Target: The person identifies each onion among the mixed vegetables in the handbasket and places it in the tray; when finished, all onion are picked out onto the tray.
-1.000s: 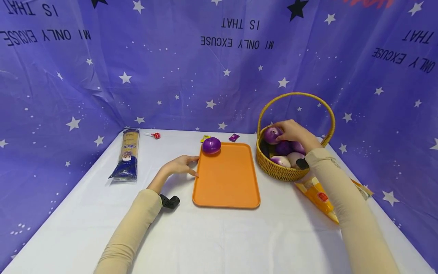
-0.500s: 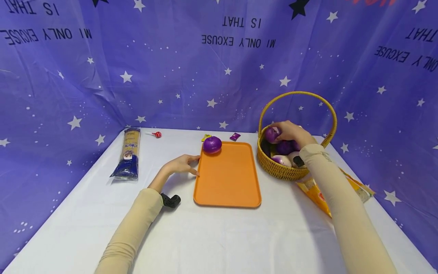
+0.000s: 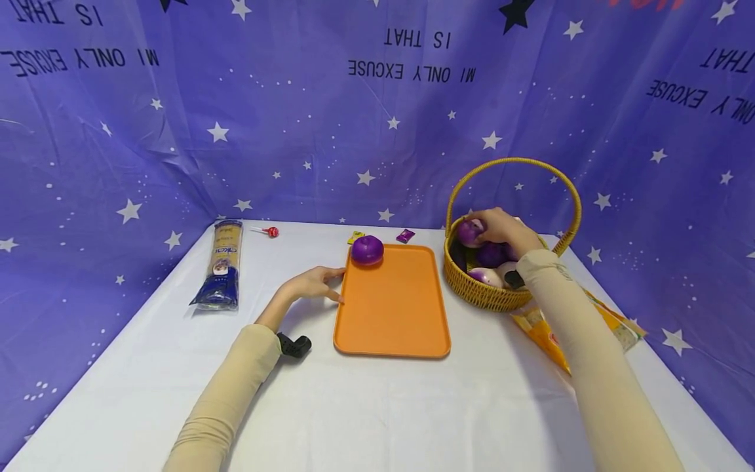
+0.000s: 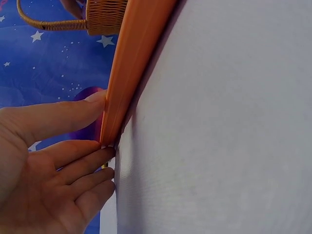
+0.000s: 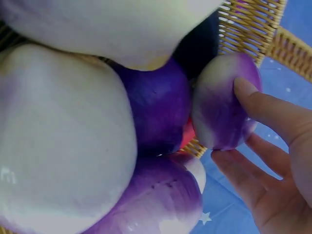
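On the white table (image 3: 377,406), head view: the right hand (image 3: 501,227) curls round a purple onion (image 3: 470,231) at the rim of the wicker basket (image 3: 472,292), above other purple-and-white onions. The left hand (image 3: 309,285), fingers straight, steadies the orange tray (image 3: 392,314), which carries one more onion (image 3: 367,250). Backdrop print, inverted, reads "MI ONLY EXCUSE" and "IS THAT"; the pasta packet (image 3: 222,263) label is illegible.

Left wrist view: fingertips (image 4: 100,146) press the tray edge (image 4: 127,58).

Right wrist view: thumb and fingers (image 5: 258,109) pinch the onion (image 5: 222,105). Judged smooth, rigid and light, possibly slippery; best cupped round its widest girth.
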`<action>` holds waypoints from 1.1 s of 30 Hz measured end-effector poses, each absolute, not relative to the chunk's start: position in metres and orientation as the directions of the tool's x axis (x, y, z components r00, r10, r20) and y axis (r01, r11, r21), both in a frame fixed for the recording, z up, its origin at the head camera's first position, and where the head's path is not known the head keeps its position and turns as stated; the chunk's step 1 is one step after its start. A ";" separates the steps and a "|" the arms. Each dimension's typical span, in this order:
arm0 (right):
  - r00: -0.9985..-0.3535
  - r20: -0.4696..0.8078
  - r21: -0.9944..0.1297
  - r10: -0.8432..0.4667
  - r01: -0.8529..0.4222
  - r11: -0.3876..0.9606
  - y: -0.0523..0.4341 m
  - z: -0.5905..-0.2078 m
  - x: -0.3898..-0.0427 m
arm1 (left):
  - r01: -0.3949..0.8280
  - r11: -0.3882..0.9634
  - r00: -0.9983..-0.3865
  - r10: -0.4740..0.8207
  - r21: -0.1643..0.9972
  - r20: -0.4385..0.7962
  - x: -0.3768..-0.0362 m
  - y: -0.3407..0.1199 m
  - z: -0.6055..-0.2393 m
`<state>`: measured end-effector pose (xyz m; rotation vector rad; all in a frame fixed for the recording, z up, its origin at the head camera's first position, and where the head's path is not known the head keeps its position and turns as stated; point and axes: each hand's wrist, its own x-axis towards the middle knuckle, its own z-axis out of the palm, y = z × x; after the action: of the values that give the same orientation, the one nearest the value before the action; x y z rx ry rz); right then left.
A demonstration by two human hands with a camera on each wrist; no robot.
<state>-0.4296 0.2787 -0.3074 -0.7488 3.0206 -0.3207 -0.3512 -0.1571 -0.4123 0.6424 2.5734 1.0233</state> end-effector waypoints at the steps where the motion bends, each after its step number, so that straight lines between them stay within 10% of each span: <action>1: -0.882 0.046 -0.198 -0.470 -0.469 0.861 0.279 -0.306 -0.429 | 0.296 0.646 -0.855 0.508 0.704 -0.106 -0.351 -0.157 -0.412; 33: -0.683 0.393 -0.336 -0.616 -0.730 0.595 0.195 -0.318 -0.357 | 0.300 0.632 -0.850 0.518 0.715 -0.101 -0.349 -0.157 -0.412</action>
<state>-0.3568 0.1952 -0.3175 -1.2933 3.0125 -0.8192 -0.3492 -0.1571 -0.4123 0.6595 2.5587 1.0419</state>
